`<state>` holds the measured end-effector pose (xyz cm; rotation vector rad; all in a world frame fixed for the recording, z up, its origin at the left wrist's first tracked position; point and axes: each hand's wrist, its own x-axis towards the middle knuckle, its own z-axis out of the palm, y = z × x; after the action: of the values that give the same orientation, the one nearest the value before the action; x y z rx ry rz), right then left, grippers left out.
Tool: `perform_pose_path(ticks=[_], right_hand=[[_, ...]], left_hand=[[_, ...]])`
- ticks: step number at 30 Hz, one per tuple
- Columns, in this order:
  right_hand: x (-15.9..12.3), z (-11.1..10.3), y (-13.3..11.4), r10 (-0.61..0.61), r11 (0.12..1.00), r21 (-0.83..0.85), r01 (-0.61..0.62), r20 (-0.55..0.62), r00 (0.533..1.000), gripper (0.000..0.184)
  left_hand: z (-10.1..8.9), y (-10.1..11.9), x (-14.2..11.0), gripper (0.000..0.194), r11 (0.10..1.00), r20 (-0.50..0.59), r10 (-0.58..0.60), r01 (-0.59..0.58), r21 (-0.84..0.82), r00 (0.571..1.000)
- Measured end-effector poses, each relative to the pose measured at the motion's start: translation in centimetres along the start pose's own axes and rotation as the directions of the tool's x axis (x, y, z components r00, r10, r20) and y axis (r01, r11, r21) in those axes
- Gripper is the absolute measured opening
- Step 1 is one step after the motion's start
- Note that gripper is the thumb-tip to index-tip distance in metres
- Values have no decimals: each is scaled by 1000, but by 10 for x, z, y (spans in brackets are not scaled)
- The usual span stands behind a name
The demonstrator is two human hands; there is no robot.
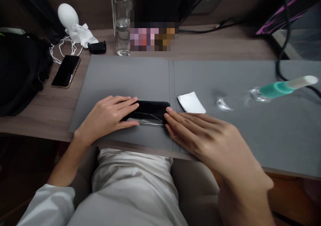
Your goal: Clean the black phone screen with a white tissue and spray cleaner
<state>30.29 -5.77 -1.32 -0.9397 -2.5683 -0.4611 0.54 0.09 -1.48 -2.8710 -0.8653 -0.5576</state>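
A black smartphone (152, 108) lies sideways on the grey desk mat (130, 75), with a shiny clear edge and pale reflections on its near side. My left hand (110, 114) grips its left end, fingers over the top and thumb along the near edge. At the other end, my right hand (200, 132) has its fingers together, tips closed on the phone's right edge; its thumb is mostly hidden. Just beyond the right hand is a small white square pad (192, 102) with a dark edge.
Right on the mat is a clear bottle with a teal and white top (278, 89). Behind stands a glass water bottle (122, 35). Another phone (66, 71), a small black object (97, 47), white cables and a white rounded device (68, 16) sit left, near a black bag (22, 72).
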Motion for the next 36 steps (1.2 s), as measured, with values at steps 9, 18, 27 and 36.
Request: perform_pose_path(ticks=[9,18,27,36], right_hand=[[-2,0,1,43,998,48,-43,3,999,29],[-6,0,1,86,990,108,-88,21,996,40],[-3,-1,2,82,994,76,-83,8,997,30],[-6,8,12,345,919,208,-335,-15,938,80]], left_hand=[[-1,0,1,46,1000,4,-10,10,-29,1000],[0,0,0,42,1000,-12,4,-4,-4,1000],[-1,0,1,42,1000,-13,-4,4,-14,1000],[0,3,2,40,999,-26,-43,42,-18,999]])
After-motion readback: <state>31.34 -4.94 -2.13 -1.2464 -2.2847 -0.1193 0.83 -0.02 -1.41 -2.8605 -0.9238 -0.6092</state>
